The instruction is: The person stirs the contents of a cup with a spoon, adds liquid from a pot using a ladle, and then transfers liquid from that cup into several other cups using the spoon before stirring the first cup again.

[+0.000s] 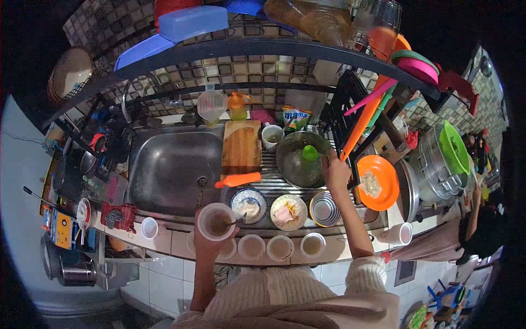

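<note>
My left hand [205,241] is wrapped round a translucent plastic cup [215,221] with brownish contents and a spoon handle [236,220] sticking out. My right hand [336,173] is closed at the rim of a metal pot [295,174], apparently on the handle of a green ladle [310,153] whose bowl hangs inside the pot. Along the counter's front edge stand several plastic cups with contents, among them one cup [313,245] below my right forearm. Behind them sit a bowl of white food [249,206], a plate of pinkish food [288,213] and a striped bowl [325,209].
A steel sink [164,164] lies left, beside a wooden board [242,145] and an orange-handled utensil [239,179]. An orange plate [386,183] is at right. A black shelf bar [263,50] spans overhead with hanging utensils. Another person's arm [474,205] shows at far right.
</note>
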Motion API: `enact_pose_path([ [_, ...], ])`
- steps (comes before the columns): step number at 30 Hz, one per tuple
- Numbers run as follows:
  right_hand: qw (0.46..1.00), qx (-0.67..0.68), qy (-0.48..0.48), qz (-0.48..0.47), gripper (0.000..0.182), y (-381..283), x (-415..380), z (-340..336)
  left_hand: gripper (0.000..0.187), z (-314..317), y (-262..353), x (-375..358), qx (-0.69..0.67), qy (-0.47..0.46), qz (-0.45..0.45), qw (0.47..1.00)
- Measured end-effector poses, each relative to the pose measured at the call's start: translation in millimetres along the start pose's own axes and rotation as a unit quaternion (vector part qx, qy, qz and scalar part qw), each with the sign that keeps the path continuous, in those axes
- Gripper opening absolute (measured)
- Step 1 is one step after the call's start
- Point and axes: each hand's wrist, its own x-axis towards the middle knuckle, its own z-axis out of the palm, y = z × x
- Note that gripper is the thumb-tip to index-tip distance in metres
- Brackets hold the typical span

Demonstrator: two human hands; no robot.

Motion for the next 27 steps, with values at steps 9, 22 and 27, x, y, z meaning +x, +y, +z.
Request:
enact_pose_path([
  [9, 0.994, 0.106, 0.012, -0.007, 0.016, 22, -4, 7, 0.067, 38, -7, -7, -0.029, 0.007, -0.005, 1.0],
  [22, 0.916, 0.399, -0.016, 0.037, 0.02, 26, -12, 2, 0.068, 77, 4, 8, -0.018, -0.02, -0.052, 0.998],
  [27, 0.837, 0.536, -0.042, 0.099, 0.021, 18, -15, -23, 0.064, 91, -17, 20, -0.048, -0.045, -0.023, 0.998],
])
